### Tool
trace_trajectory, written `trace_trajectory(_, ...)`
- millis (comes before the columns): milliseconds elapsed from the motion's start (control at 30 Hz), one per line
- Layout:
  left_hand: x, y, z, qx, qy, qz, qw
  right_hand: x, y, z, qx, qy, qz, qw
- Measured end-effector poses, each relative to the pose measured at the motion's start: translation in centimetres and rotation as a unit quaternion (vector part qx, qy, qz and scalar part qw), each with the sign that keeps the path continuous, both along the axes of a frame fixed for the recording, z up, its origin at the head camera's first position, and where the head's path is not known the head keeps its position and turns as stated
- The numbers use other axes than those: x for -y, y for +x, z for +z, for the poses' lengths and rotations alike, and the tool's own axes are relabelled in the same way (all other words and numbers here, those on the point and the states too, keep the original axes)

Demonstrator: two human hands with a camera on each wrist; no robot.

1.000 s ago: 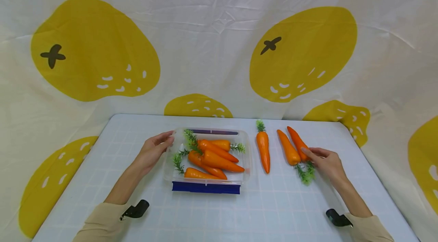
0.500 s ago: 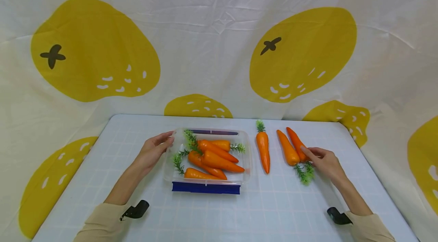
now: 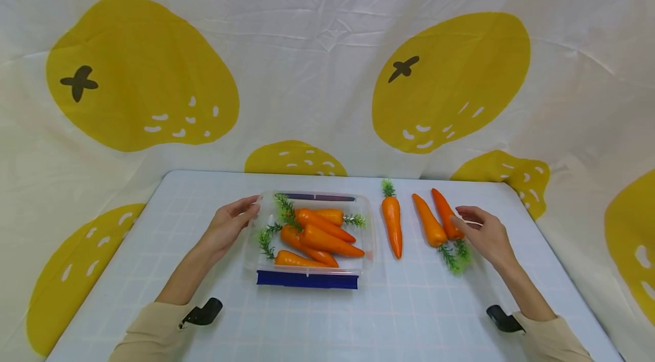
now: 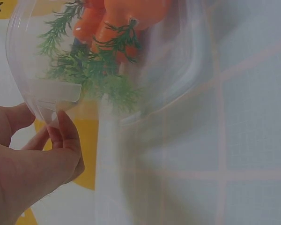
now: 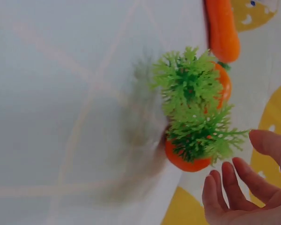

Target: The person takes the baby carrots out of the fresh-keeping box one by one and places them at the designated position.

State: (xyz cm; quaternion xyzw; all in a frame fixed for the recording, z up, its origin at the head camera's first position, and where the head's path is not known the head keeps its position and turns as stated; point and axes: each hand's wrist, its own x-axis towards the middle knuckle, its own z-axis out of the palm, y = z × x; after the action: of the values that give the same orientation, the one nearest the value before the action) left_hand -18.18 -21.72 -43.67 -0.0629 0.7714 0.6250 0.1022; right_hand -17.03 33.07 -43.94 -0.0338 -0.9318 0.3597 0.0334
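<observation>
A clear plastic container [image 3: 364, 264] with dark blue latches [image 3: 307, 280] holds several orange carrots [image 3: 331, 241] with green tops. My left hand [image 3: 227, 228] is at its left side; in the left wrist view, the thumb and fingers of this hand [image 4: 42, 161] pinch a clear flap on the rim. To the right, my right hand [image 3: 488, 237] is beside the rightmost loose carrot [image 3: 444, 211], fingers slightly bent and spread. The right wrist view has this hand [image 5: 253, 187] close by the carrot's leafy top [image 5: 203, 133], holding nothing.
Another carrot [image 3: 428, 223] lies just left of the rightmost one, and a third carrot [image 3: 392, 223] lies between them and the container. A white table [image 3: 409, 316] bears everything. Behind it hangs a pale cloth [image 3: 307, 66] with yellow fruit prints.
My right hand has let go of the rightmost carrot and shifted slightly up and away, its fingers spreading. The left hand and container have not visibly moved.
</observation>
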Motion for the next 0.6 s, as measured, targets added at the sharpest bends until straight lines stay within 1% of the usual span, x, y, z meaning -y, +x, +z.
trace_trajectory(167,-0.1,-0.1,0.0,0.005,-0.001,-0.001,1.0000,0.9,-0.2,1.2,-0.041,-0.002,0.029,0.9987)
trace_trajectory(400,0.1,-0.1,0.0,0.013,0.005,0.002,0.9999,3.2,-0.2,3.3,-0.094,0.004,0.077,0.9925)
trace_trajectory(600,0.0,-0.1,0.0,0.008,0.005,0.001,1.0000,5.5,-0.3,4.5,-0.113,0.001,0.107,0.9878)
